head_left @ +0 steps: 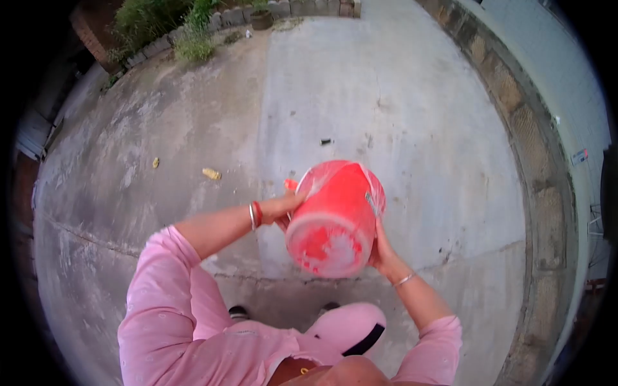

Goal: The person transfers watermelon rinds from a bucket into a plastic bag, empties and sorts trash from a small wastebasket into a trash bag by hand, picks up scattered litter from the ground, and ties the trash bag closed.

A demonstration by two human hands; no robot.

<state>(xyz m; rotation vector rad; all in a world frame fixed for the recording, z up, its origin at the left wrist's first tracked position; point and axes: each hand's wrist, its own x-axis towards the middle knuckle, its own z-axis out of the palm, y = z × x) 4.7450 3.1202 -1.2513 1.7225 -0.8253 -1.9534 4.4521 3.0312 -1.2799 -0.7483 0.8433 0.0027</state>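
A red bucket (335, 209) is held in front of my body, tipped so its scuffed, whitish base faces me and its mouth points away. Whitish streaks run over its side; whether they are water or film I cannot make out. My left hand (284, 207) grips the bucket's left side, near a small orange-red piece at the rim. On the other side, my right hand (381, 249) is closed against the bucket's lower right wall, its fingers partly hidden behind it. The inside of the bucket is out of sight.
Concrete ground spreads around me. Two yellowish bits, a corn cob-like piece (211, 174) and a smaller one (156, 163), lie to the left. A small dark object (326, 141) lies beyond the bucket. A stone curb (549, 219) runs along the right; plants (193, 45) and a pot (261, 20) stand far left.
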